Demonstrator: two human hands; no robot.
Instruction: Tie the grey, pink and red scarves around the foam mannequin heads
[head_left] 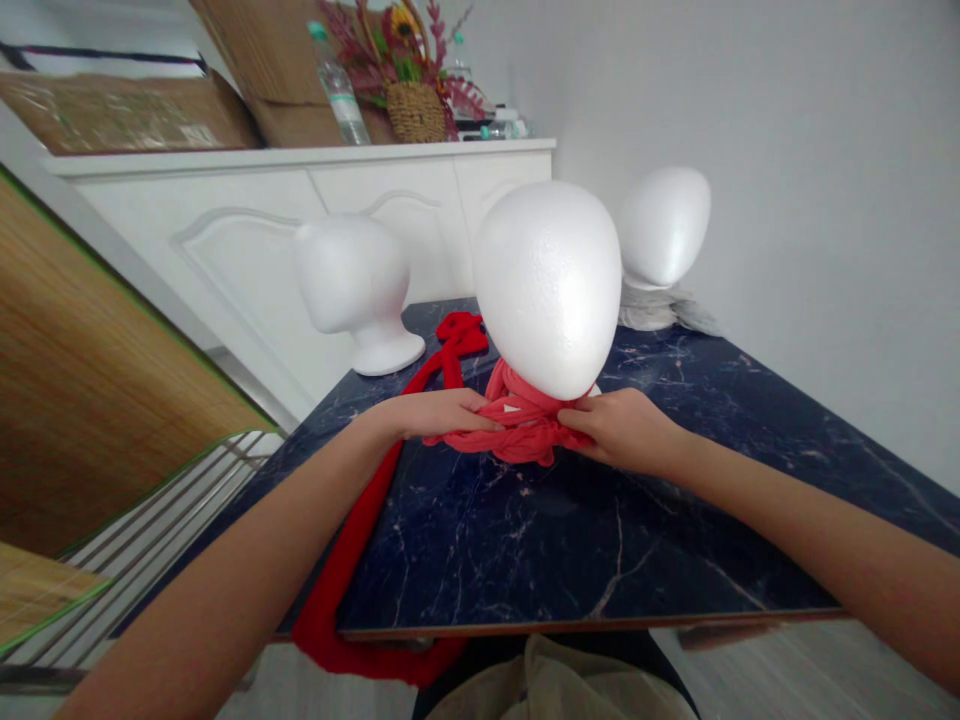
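A white foam mannequin head (551,285) stands upright on the dark blue marbled table, with a coral-red scarf (521,445) wrapped around its neck. My left hand (450,412) grips the scarf on the left side of the neck, fingers partly behind the folds. On the right side, my right hand (611,425) pinches the same scarf between thumb and fingers. Beside my left hand a brighter red scarf (367,520) runs along the table, passes under my left forearm and hangs over the front edge.
Another foam head (356,285) stands at the left, and one more (666,225) at the back right on folded grey cloth (649,312). Behind the table (480,560), a white cabinet (247,240) carries cardboard boxes, bottles and a flower basket (415,110). A metal rack (172,510) is at left.
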